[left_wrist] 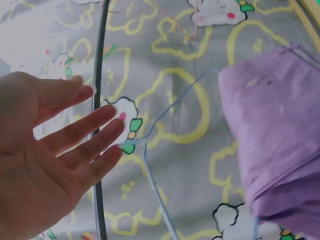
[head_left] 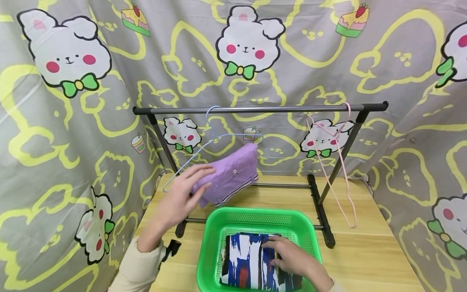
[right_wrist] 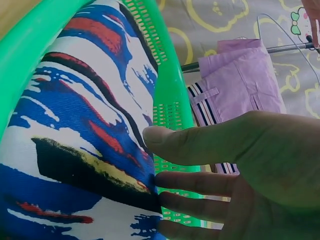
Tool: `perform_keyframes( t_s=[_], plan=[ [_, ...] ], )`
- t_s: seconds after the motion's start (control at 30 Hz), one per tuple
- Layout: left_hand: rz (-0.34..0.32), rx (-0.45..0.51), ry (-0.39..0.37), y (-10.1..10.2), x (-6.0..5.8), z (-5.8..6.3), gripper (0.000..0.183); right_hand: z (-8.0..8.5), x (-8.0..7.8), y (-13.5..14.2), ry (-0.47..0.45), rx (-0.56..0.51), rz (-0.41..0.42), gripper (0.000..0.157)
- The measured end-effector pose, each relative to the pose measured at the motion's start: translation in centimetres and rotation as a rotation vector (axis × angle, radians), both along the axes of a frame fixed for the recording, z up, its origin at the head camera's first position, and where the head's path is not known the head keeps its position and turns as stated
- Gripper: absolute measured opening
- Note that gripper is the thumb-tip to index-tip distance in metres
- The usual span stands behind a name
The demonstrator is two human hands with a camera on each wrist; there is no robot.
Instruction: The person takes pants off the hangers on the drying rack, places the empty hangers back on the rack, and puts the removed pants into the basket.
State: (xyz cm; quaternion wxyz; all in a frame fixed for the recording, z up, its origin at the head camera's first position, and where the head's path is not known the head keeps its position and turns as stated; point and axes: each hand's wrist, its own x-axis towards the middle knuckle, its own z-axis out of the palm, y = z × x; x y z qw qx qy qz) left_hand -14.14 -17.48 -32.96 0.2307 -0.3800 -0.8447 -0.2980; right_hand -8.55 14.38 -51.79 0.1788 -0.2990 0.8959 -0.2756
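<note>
Purple trousers [head_left: 233, 174] with belt loops and a striped waistband hang folded over a light blue hanger [head_left: 215, 140] on the rail. My left hand [head_left: 182, 198] is beside their left end in the head view. In the left wrist view the left hand [left_wrist: 60, 140] has spread fingers and an empty palm, apart from the trousers [left_wrist: 280, 130]. Below, a folded garment [head_left: 244, 259] patterned in blue, white, black and red lies in a green basket [head_left: 202, 247]. My right hand [head_left: 290, 255] is over it, fingers extended, with fingertips [right_wrist: 159, 137] right at the cloth's edge.
A black and grey clothes rack [head_left: 277, 109] stands on a wooden table [head_left: 365, 251] behind the basket. An unused pink hanger [head_left: 343, 162] hangs near the rack's right post. Patterned grey curtain [head_left: 310, 81] surrounds the back and sides.
</note>
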Motion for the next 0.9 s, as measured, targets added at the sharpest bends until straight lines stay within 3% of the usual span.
perform_keyframes(
  t_s=[0.23,0.43,0.73,0.9],
  plan=[
    [0.097,0.009,0.121,-1.5,-2.6,3.5,0.041,0.1,-0.2,-0.3,0.009,-0.030,-0.011,0.043],
    [0.199,0.000,0.179,-3.2,-5.3,5.6,0.044,0.7,-0.9,-1.3,0.143,-0.099,-0.031,0.045],
    [0.274,-0.078,0.235,-4.7,-8.7,6.7,0.046,3.6,-2.5,-4.1,0.236,-0.229,-0.095,0.062],
    [0.319,-0.130,0.192,-5.0,-9.8,6.8,0.048,5.1,-3.5,-5.8,0.238,-0.387,-0.129,0.067]
  ],
)
